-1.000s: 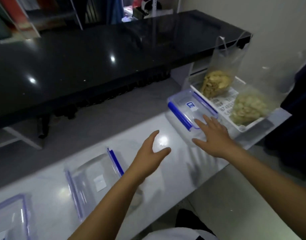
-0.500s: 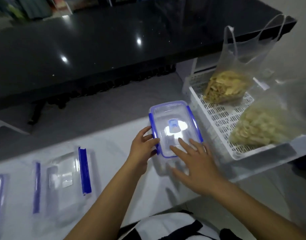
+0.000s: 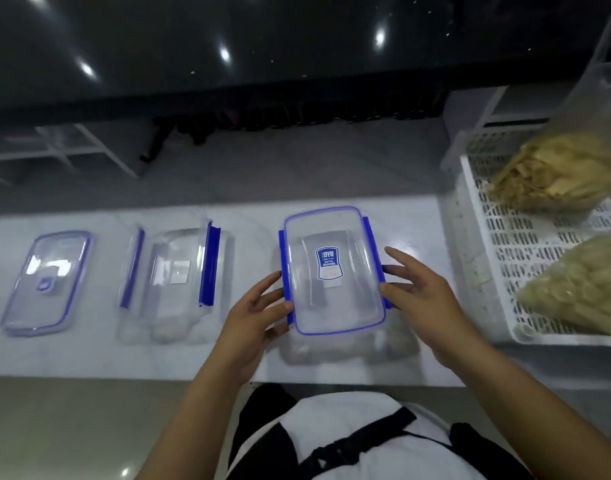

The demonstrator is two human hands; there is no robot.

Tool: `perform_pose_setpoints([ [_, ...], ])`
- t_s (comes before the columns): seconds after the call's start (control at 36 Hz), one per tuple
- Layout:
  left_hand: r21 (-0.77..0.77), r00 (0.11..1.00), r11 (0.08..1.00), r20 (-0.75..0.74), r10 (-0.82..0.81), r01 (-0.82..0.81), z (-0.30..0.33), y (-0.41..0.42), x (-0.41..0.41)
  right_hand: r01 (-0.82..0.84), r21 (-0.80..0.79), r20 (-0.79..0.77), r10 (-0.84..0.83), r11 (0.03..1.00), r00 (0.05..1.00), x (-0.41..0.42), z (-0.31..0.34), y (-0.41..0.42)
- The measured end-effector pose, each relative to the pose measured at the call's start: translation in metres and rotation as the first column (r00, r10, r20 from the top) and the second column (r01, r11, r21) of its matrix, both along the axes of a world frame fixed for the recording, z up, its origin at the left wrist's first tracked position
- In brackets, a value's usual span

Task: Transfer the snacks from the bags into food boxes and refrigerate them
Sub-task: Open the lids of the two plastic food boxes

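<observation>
A clear food box with a blue-edged lid [image 3: 331, 271] stands on the white counter [image 3: 89, 355] in front of me. My left hand [image 3: 255, 317] touches its left blue clip and my right hand [image 3: 421, 299] presses on its right clip. Further left stands a second clear box [image 3: 174, 271] without a lid, its blue clips folded out. A separate lid [image 3: 46, 282] lies flat at the far left. Two clear bags of snacks rest in a white slotted basket [image 3: 498, 258] on the right: yellow chips [image 3: 556, 171] at the back, pale puffs [image 3: 581, 285] in front.
A black glossy tabletop [image 3: 262, 46] runs across the far side, beyond a gap of grey floor. The counter's near edge is just in front of my body. The basket sits against the counter's right end.
The view has tilted down. Both hands went from hovering over the counter to the lidded box, and the box now sits nearer to me, with a hand at each side clip.
</observation>
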State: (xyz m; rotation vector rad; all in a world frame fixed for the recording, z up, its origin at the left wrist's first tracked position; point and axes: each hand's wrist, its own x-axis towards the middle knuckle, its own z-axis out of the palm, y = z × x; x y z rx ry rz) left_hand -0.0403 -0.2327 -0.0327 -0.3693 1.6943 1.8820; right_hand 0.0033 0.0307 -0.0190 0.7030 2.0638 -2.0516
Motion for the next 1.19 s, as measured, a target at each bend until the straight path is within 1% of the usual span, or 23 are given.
perform_pose_setpoints([
  [0.06, 0.035, 1.000, 0.999, 0.020, 0.016, -0.017, -0.003, -0.001, -0.001, 0.022, -0.031, 0.008, -0.021, 0.999, 1.000, 0.000, -0.009, -0.001],
  [0.11, 0.060, 0.999, 0.998, 0.037, 0.021, -0.023, -0.005, -0.003, -0.002, 0.059, -0.090, 0.060, -0.054, 0.994, 0.997, -0.001, -0.012, 0.000],
  [0.19, 0.064, 0.999, 0.998, 0.031, 0.011, -0.013, -0.007, -0.006, -0.004, 0.094, -0.260, 0.112, -0.067, 0.961, 0.992, 0.000, -0.017, 0.003],
  [0.25, 0.052, 1.000, 0.999, 0.016, 0.000, -0.001, -0.007, -0.007, -0.006, 0.122, -0.340, 0.137, -0.079, 0.932, 0.987, 0.002, -0.017, 0.003],
  [0.31, 0.058, 1.000, 0.998, 0.017, 0.001, -0.002, -0.006, -0.008, -0.009, 0.148, -0.363, 0.149, -0.099, 0.920, 0.984, 0.004, -0.017, 0.003],
  [0.42, 0.118, 0.998, 0.993, 0.055, 0.023, -0.030, -0.008, -0.015, -0.016, 0.205, -0.382, 0.166, -0.151, 0.901, 0.974, 0.009, -0.017, 0.006],
  [0.47, 0.133, 0.998, 0.991, 0.065, 0.018, -0.027, -0.010, -0.016, -0.019, 0.242, -0.368, 0.174, -0.189, 0.898, 0.966, 0.013, -0.018, 0.007],
  [0.56, 0.083, 0.999, 0.996, 0.040, 0.011, -0.014, -0.010, -0.010, -0.018, 0.277, -0.280, 0.131, -0.249, 0.919, 0.960, 0.019, -0.024, 0.003],
  [0.58, 0.032, 1.000, 0.999, 0.000, 0.009, -0.009, -0.010, -0.007, -0.017, 0.278, -0.222, 0.091, -0.264, 0.934, 0.960, 0.021, -0.025, 0.001],
  [0.61, -0.050, 0.998, 0.999, -0.063, -0.007, 0.004, -0.010, -0.005, -0.016, 0.261, -0.136, 0.040, -0.258, 0.956, 0.965, 0.024, -0.025, 0.000],
  [0.64, -0.154, 0.989, 0.987, -0.140, -0.058, 0.036, -0.011, -0.003, -0.014, 0.217, -0.037, -0.019, -0.218, 0.975, 0.976, 0.026, -0.024, -0.002],
  [0.69, -0.325, 0.931, 0.932, -0.261, -0.255, 0.164, -0.011, -0.004, -0.011, 0.053, 0.112, -0.124, -0.039, 0.992, 0.991, 0.033, -0.020, -0.005],
  [0.72, -0.384, 0.886, 0.893, -0.294, -0.358, 0.233, -0.012, -0.005, -0.009, -0.049, 0.165, -0.136, 0.072, 0.985, 0.988, 0.036, -0.018, -0.007],
  [0.75, -0.438, 0.837, 0.852, -0.318, -0.446, 0.287, -0.013, -0.005, -0.006, -0.149, 0.226, -0.120, 0.179, 0.963, 0.976, 0.039, -0.016, -0.010],
  [0.81, -0.530, 0.752, 0.780, -0.348, -0.559, 0.334, -0.017, -0.004, -0.001, -0.303, 0.375, -0.034, 0.339, 0.876, 0.940, 0.041, -0.016, -0.014],
  [0.86, -0.562, 0.726, 0.762, -0.369, -0.580, 0.323, -0.018, 0.001, 0.004, -0.362, 0.467, 0.041, 0.390, 0.807, 0.920, 0.042, -0.015, -0.019],
  [0.94, -0.573, 0.743, 0.777, -0.393, -0.541, 0.262, -0.018, 0.008, 0.007, -0.343, 0.487, 0.060, 0.361, 0.804, 0.931, 0.040, -0.011, -0.026],
  [1.03, -0.591, 0.744, 0.763, -0.380, -0.550, 0.262, -0.017, 0.010, 0.008, -0.311, 0.541, 0.076, 0.323, 0.781, 0.943, 0.035, -0.007, -0.033],
  [1.19, -0.647, 0.716, 0.732, -0.407, -0.567, 0.213, -0.011, 0.012, 0.007, -0.310, 0.707, 0.105, 0.339, 0.636, 0.935, 0.033, -0.003, -0.039],
])
